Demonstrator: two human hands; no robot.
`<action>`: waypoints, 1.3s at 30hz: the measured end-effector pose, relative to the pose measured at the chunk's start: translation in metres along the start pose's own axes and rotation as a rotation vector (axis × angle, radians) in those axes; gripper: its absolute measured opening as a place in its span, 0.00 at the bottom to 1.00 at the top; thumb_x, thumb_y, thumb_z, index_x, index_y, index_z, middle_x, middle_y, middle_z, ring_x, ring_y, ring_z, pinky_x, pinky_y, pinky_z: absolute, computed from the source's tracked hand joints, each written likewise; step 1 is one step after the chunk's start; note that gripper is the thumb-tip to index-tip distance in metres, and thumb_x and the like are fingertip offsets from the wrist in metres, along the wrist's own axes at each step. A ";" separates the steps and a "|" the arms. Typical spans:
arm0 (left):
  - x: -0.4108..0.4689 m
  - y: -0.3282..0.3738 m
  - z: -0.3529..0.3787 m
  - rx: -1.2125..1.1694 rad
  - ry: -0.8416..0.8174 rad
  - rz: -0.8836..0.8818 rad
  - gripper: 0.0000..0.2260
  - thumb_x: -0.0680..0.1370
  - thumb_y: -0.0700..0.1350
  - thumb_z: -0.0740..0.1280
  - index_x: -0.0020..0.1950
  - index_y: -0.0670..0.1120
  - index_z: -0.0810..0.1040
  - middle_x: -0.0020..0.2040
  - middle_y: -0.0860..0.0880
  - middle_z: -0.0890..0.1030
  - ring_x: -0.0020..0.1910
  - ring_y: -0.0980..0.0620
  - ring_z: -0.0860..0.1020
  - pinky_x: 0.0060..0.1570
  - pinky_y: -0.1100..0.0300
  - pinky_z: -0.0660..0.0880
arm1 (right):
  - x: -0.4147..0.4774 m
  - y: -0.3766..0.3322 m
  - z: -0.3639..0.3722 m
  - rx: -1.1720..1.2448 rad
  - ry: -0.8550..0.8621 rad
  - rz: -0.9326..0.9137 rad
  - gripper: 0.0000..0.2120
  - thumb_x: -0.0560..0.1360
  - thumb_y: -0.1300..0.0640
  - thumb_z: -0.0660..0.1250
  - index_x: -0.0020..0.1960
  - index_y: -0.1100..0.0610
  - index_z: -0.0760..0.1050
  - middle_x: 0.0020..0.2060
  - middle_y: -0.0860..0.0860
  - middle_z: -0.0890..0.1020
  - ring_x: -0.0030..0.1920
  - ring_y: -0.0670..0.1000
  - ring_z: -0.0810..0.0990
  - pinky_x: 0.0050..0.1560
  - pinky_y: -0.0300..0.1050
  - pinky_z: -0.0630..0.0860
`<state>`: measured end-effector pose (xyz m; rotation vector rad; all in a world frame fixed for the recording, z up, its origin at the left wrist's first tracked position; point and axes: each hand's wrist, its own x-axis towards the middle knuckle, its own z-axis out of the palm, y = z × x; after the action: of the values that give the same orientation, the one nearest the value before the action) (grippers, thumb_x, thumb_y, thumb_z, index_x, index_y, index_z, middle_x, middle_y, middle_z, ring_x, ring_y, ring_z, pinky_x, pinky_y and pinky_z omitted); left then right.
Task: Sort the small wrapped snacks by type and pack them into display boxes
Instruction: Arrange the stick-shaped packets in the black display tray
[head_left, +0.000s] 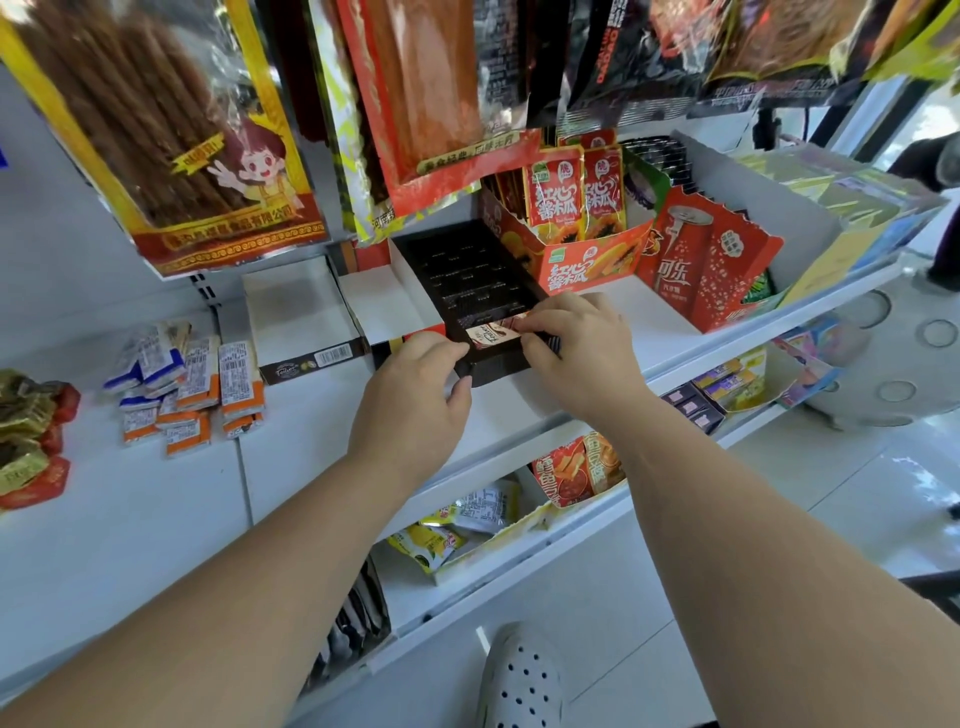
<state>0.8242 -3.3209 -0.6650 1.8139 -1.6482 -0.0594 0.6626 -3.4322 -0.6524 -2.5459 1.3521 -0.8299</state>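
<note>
Head view: one snack (487, 333), long axis left-right, in tray (467, 275), near end.
Hands: right hand (582, 345) pinches snack; left hand (413, 387) grips tray.

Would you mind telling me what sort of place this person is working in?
Most likely a small snack shop or convenience store: tiered white shelves carry a red cardboard display box of papaya packets, big clear bags of brown snack sticks hang overhead, and small orange-and-white wrapped snacks lie loose.

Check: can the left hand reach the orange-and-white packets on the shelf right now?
Probably yes. The orange-and-white packets lie loose on the open shelf left of the left hand, nothing between; it must first release its grip on the dark tray.
</note>
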 end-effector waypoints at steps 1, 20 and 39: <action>0.000 0.000 0.000 0.001 -0.003 0.000 0.14 0.77 0.41 0.68 0.63 0.42 0.79 0.60 0.47 0.77 0.53 0.48 0.77 0.52 0.60 0.71 | 0.000 0.000 -0.001 -0.013 -0.011 0.008 0.11 0.78 0.51 0.63 0.54 0.46 0.83 0.54 0.42 0.81 0.57 0.54 0.72 0.53 0.53 0.69; -0.096 -0.087 -0.148 0.282 -0.067 -0.222 0.15 0.76 0.46 0.69 0.63 0.49 0.79 0.63 0.49 0.78 0.61 0.45 0.74 0.63 0.48 0.72 | -0.012 -0.157 0.028 0.254 -0.292 -0.191 0.16 0.76 0.45 0.70 0.59 0.51 0.80 0.48 0.49 0.78 0.44 0.48 0.76 0.46 0.46 0.76; -0.103 -0.123 -0.171 0.201 -0.212 -0.189 0.13 0.79 0.47 0.66 0.62 0.48 0.80 0.63 0.49 0.76 0.60 0.44 0.73 0.59 0.48 0.73 | -0.010 -0.226 0.069 0.154 -0.163 0.015 0.12 0.70 0.45 0.71 0.46 0.52 0.80 0.40 0.49 0.84 0.42 0.52 0.82 0.40 0.47 0.79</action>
<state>0.9894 -3.1568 -0.6353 2.1778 -1.6694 -0.1807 0.8586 -3.3007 -0.6308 -2.4233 1.2085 -0.6790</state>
